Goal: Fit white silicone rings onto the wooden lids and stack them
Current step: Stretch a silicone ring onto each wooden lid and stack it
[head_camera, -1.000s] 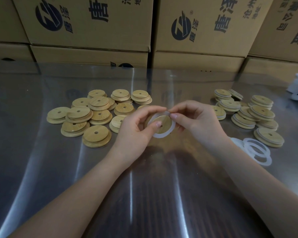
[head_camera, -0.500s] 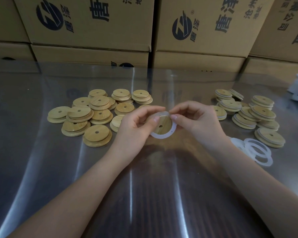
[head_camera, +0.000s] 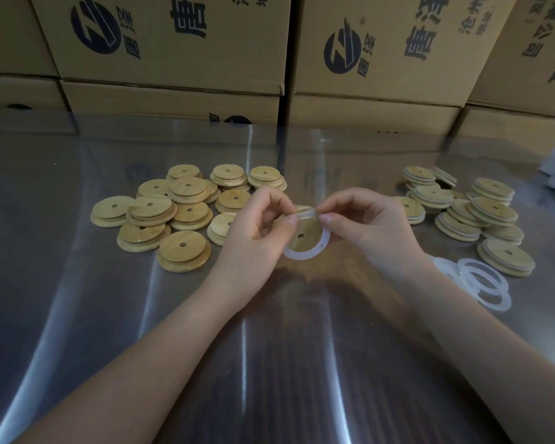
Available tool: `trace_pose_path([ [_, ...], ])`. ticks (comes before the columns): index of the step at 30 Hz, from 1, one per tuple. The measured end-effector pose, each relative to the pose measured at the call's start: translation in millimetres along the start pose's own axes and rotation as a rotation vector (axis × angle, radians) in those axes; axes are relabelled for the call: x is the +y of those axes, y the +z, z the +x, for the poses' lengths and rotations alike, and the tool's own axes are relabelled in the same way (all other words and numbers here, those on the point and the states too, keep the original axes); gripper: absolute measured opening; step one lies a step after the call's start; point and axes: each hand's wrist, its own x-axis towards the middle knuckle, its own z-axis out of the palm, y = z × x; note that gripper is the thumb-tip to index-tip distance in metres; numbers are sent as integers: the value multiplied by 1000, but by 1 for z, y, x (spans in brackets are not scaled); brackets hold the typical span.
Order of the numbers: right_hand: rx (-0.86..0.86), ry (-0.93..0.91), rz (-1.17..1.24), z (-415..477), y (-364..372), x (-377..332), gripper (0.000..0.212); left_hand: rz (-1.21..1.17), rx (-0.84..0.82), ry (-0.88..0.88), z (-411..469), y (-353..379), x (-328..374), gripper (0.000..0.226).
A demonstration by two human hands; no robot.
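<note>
left hand (head_camera: 260, 232): raised, fingers curled, pinching round wooden lid with centre hole (head_camera: 308, 230)
right hand (head_camera: 362, 225): fingertips pinching white silicone ring (head_camera: 305, 253), seemingly half-seated

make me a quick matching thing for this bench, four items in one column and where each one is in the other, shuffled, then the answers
Things
1. bare lids
2. ringed lids
3. loose rings
4. lid getting a ring

Places
a. pinched between the left hand and right hand, centre
b. flat on the table, near right
c. heaped on the left
d. stacked on the far right

Pairs: 1-c, 2-d, 3-b, 4-a
</note>
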Motion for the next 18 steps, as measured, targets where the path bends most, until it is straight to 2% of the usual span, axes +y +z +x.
trace_pose_path([
  [8, -23, -10, -5, -1, 1, -1, 25, -35, 24, 21, 1, 0, -2, 16],
  [18, -11, -23, 8, -1, 2, -1, 35, -3, 10, 21, 1, -3, -2, 5],
])
